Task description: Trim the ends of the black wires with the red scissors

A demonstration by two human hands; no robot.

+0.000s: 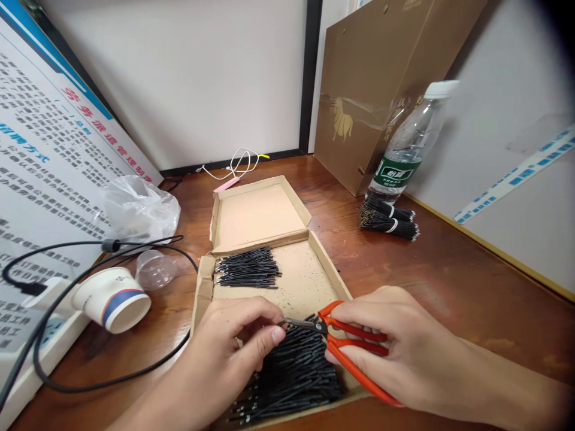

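Observation:
My right hand grips red-handled scissors, its fingers through and around the loops, with the blades pointing left. At the blade tips, the thumb and forefinger of my left hand pinch a short black wire, mostly hidden by the fingers. Both hands are over an open cardboard box. Below them lies a large heap of cut black wires with bare, silvery ends. A smaller, neater pile of black wires rests in the box's far left part. Dark crumbs are scattered on its bottom.
Two tied bundles of black wires lie beside a water bottle at the right. A tipped paper cup, a clear plastic cup, a plastic bag and a looping black cable occupy the left. A white cord lies behind.

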